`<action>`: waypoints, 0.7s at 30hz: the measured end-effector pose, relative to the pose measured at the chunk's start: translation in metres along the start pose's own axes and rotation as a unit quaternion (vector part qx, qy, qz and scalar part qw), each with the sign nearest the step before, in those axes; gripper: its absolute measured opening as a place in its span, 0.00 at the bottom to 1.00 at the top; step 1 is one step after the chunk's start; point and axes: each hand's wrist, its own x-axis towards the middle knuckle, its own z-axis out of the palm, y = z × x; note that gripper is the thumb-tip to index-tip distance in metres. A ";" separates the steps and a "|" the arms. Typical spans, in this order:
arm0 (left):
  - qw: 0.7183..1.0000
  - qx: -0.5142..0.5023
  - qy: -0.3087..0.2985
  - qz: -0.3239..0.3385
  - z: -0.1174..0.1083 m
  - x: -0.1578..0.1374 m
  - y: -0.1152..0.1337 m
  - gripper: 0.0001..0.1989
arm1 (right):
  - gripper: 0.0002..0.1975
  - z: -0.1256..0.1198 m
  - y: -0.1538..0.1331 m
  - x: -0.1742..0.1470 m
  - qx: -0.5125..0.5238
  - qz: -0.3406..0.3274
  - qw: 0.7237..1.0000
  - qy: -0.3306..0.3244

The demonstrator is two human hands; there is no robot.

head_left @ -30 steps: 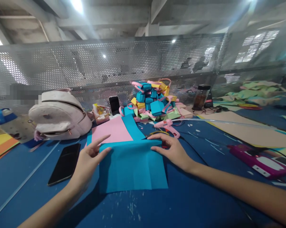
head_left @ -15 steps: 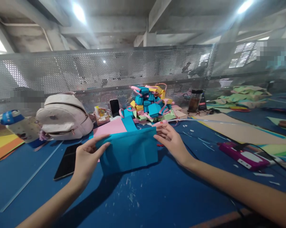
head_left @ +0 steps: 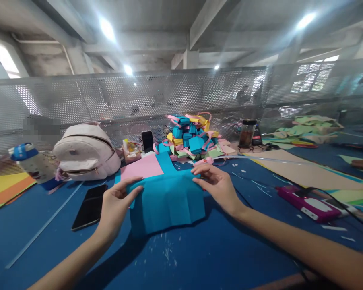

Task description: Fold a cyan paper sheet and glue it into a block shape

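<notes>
A creased sheet of blue paper (head_left: 169, 203) stands tilted above the blue table, its lower edge towards me. My left hand (head_left: 116, 205) pinches its upper left corner between thumb and fingers. At the upper right corner, my right hand (head_left: 216, 185) grips the same sheet with thumb and fingertips. Behind it lie a pink sheet (head_left: 142, 167) and a blue paper strip (head_left: 167, 163). Farther back rises a pile of small folded paper boxes (head_left: 196, 144) in blue and yellow with pink strips.
A black phone (head_left: 89, 207) lies left of my left hand. Beyond are a white backpack (head_left: 86, 153) and a bottle (head_left: 35, 165). On the right are a purple power bank (head_left: 308, 203) with a cable, large paper sheets (head_left: 305, 167) and a dark jar (head_left: 247, 133).
The blue sheet has tipped so that more of its creased face shows, its lower edge bending at the folds. Both hands keep hold; the view has shifted slightly.
</notes>
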 end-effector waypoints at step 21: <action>0.998 0.025 -0.023 0.052 -0.002 0.000 0.004 0.15 | 0.13 -0.011 -0.003 0.006 -0.082 -0.018 0.995 -0.062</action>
